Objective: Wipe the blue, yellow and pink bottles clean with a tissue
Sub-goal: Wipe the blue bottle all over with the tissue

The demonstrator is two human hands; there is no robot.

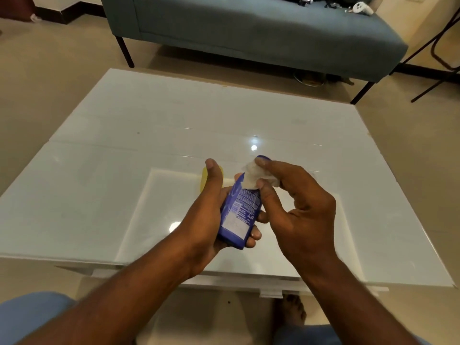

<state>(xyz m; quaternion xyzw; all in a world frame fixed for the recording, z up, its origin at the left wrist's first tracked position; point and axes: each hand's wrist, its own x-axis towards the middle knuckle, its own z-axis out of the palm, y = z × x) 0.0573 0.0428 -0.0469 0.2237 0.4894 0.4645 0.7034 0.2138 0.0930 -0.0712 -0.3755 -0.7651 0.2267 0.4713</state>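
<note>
the blue plastic bottle with white printed label (238,210), tilted toward 1 o'clock, is gripped by the left hand (209,220); a crumpled white tissue (254,176) is pinched by the right hand (298,207) against its upper end.

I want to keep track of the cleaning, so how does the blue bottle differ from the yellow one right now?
The blue bottle is lifted and held in the left hand, while the yellow bottle sits behind that hand, untouched. The blue bottle shows nearly whole, printed label facing the camera; only a sliver of the yellow one shows. The right hand presses the tissue on the blue bottle's top; nothing wipes the yellow one.
</note>
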